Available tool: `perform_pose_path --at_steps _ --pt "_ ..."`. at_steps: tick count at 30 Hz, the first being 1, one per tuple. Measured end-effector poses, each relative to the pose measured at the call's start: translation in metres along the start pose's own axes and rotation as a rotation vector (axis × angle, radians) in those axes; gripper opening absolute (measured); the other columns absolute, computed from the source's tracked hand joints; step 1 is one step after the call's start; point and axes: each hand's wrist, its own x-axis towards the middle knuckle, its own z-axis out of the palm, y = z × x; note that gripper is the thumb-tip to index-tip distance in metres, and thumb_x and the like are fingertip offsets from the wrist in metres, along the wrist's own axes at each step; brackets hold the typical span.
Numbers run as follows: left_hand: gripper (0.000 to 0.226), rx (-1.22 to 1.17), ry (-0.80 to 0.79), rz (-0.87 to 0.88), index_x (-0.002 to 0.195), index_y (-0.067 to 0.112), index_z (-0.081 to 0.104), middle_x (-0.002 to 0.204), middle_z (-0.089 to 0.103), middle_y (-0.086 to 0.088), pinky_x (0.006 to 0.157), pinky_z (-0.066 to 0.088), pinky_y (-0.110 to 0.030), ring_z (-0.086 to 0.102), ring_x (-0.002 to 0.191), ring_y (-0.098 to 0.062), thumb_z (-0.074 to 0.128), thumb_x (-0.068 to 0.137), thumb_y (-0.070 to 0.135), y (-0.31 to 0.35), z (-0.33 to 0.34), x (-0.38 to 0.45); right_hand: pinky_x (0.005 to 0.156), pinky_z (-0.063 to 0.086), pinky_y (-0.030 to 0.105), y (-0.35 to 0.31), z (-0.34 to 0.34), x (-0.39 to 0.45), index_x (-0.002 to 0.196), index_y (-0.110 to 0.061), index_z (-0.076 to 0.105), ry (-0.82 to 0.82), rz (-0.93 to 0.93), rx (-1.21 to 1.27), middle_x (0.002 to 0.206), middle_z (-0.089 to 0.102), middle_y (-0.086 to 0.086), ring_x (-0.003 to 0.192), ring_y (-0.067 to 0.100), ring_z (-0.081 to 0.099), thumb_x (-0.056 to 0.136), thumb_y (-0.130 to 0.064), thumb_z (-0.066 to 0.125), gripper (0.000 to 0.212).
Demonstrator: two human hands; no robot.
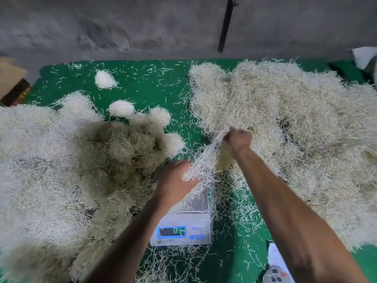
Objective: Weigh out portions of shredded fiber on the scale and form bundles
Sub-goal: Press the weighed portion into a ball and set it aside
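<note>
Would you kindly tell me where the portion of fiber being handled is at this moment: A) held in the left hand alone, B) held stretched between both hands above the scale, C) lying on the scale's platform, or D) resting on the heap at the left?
B: the left hand and right hand each grip an end of the fiber strand, held up over the scale.

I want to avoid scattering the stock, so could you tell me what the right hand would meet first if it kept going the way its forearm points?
Probably the big loose fiber heap on the green table. The right hand, gripping the fiber strand, points up and leftward toward the heap's near edge; depth is unclear.
</note>
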Motion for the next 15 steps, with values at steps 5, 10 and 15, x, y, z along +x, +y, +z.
perform_pose_path --at_steps 5,10,15 --pt "0.033 -0.018 0.065 -0.011 0.078 0.017 0.055 0.074 0.052 0.005 0.077 0.051 -0.046 0.050 0.072 -0.021 0.085 0.075 0.032 -0.005 -0.004 -0.018 0.069 0.055 0.023 -0.041 -0.022 0.031 0.099 -0.003 0.061 -0.004 -0.149 -0.011 0.101 0.062 0.012 0.088 0.022 0.062 0.106 -0.015 0.049 0.018" --pt "0.051 -0.026 0.172 -0.077 0.112 0.017 0.067 0.101 0.071 -0.002 0.084 0.056 -0.041 0.064 0.092 -0.021 0.080 0.077 0.051 0.008 -0.004 -0.020 0.081 0.061 0.030 -0.006 -0.019 -0.019 0.125 -0.003 0.065 0.120 -0.505 -0.453 0.126 0.069 0.015 0.093 0.021 0.071 0.106 -0.026 0.054 0.032" --pt "0.061 -0.079 0.184 0.001 0.127 0.012 0.064 0.127 0.066 -0.006 0.101 0.051 -0.041 0.060 0.116 -0.019 0.079 0.080 0.048 0.023 -0.029 -0.044 0.068 0.055 0.016 0.092 -0.016 -0.117 0.096 -0.031 0.059 0.003 -0.533 -0.208 0.098 0.063 -0.011 0.080 -0.001 0.065 0.106 -0.023 0.050 0.016"
